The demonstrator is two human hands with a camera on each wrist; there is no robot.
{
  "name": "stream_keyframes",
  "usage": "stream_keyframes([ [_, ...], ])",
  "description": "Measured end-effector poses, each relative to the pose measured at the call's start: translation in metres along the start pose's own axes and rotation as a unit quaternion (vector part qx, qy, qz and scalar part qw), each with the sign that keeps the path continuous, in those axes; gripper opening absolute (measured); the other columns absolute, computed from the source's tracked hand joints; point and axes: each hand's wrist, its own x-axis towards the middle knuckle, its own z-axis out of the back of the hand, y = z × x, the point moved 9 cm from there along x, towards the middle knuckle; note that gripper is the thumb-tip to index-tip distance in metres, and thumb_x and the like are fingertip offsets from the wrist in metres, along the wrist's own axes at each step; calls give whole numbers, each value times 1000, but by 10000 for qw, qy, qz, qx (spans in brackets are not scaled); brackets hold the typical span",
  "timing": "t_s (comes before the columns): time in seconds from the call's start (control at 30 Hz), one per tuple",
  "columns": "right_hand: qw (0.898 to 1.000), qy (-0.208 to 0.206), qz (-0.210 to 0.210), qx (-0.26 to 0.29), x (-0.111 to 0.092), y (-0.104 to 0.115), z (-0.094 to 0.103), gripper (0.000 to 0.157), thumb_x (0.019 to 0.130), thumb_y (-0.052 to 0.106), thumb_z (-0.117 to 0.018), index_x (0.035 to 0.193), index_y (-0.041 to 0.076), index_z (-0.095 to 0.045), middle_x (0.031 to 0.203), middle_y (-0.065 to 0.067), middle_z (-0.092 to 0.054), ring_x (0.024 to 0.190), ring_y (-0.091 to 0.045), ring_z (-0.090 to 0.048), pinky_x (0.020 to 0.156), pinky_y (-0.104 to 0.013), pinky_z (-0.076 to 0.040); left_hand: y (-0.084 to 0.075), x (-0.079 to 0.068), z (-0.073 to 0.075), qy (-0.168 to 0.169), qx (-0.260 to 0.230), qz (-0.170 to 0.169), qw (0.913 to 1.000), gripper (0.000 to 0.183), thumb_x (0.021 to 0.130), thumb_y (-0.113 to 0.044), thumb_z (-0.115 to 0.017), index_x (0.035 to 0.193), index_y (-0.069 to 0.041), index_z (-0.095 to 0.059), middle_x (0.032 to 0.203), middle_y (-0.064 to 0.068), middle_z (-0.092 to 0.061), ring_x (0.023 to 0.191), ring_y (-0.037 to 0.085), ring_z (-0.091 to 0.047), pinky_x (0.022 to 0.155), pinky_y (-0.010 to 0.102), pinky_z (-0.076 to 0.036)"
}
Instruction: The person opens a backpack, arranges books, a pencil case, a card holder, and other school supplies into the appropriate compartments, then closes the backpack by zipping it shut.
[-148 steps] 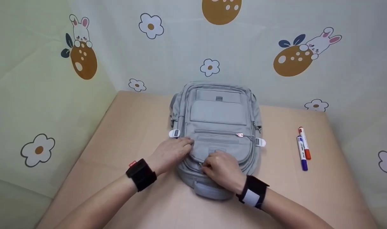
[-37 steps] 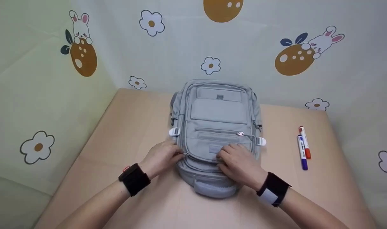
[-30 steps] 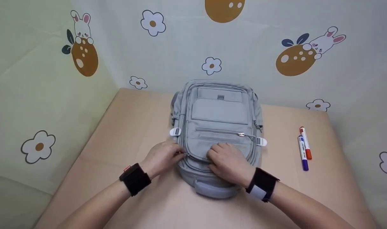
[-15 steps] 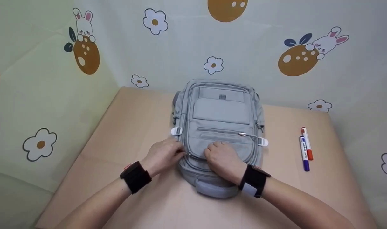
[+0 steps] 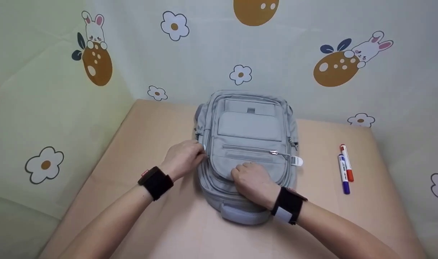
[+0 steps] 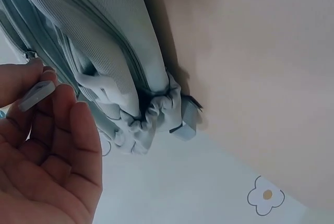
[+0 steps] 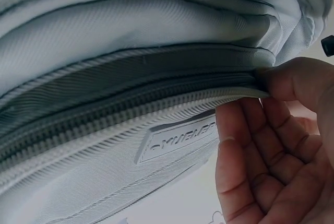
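Note:
A grey backpack (image 5: 249,126) lies on its back with its top handle (image 5: 244,214) toward me. My left hand (image 5: 184,158) is at its left side, pinching the zipper pull; the metal slider (image 6: 31,55) shows at the fingertips in the left wrist view. A white strap buckle (image 6: 37,96) sits against those fingers. My right hand (image 5: 254,181) pinches the lower edge of the front pocket between thumb and fingers. Under that edge, the right wrist view shows parted zipper teeth (image 7: 104,117) and an embossed logo patch (image 7: 180,138) on the pocket front.
To the right of the backpack lie a blue marker (image 5: 343,174) and a red marker (image 5: 348,165), side by side on the tan table (image 5: 154,129). Another white buckle (image 5: 297,161) sticks out on the backpack's right. A patterned cloth (image 5: 204,54) hangs behind the table.
My left hand has moved up along the backpack's left side with the zipper pull, now covering the left buckle. My right hand shifted left along the pocket edge, then stayed there.

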Motion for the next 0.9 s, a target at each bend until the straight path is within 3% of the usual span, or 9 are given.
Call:
stream_keyframes([
  [0.53, 9998, -147, 24, 120, -1, 0, 1, 15, 83, 6, -66, 72, 12, -57, 67, 0, -58, 57, -19, -53, 50, -34, -44, 25, 49, -1, -101, 281, 404, 9987, 13, 96, -17, -69, 86, -11, -67, 84, 5, -64, 78, 27, -63, 66, 45, -51],
  [0.77, 9999, -87, -20, 59, -3, 0, 1, 14, 84, 8, -67, 74, 12, -58, 68, 1, -59, 59, -19, -54, 51, -34, -45, 29, 52, -8, 103, 327, 587, 9977, 12, 97, -17, -69, 87, -11, -67, 84, 4, -62, 77, 25, -62, 65, 43, -51],
  [0.9, 9997, 104, -183, 125, -8, -4, 0, 13, 89, 12, -68, 79, 12, -60, 72, 1, -60, 63, -19, -55, 54, -33, -46, 28, 50, -7, -4, 244, 600, 9979, 11, 95, -16, -70, 85, -12, -68, 83, 3, -63, 77, 24, -62, 65, 43, -51],
])
